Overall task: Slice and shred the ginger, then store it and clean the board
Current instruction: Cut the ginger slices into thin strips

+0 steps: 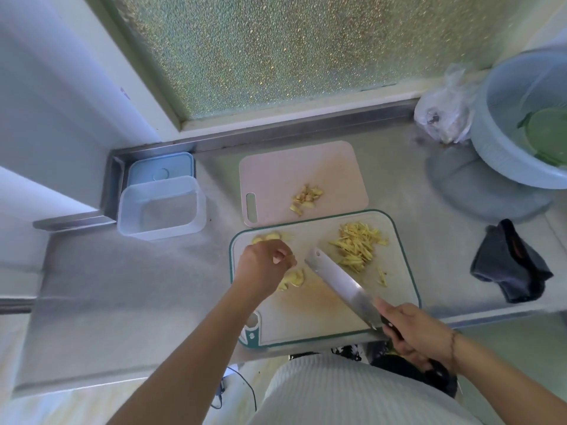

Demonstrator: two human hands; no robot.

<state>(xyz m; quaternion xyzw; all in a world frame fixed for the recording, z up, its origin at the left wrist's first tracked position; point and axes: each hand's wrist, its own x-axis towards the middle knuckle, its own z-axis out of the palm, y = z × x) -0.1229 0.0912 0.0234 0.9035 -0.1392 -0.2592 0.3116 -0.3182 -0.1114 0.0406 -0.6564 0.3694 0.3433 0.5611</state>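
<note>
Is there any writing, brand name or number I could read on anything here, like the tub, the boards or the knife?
None can be read.
The clear tub, its blue lid, both cutting boards and the knife show no legible print.

Teal-edged white cutting board (pixel 402 265), pale yellow ginger shreds (pixel 357 245), pink board (pixel 288 167), dark grey cloth (pixel 509 265), light blue basin (pixel 503 96)

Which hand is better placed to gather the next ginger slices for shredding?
Left. The left hand hovers right over the ginger slices, while the right hand grips the cleaver.
</note>
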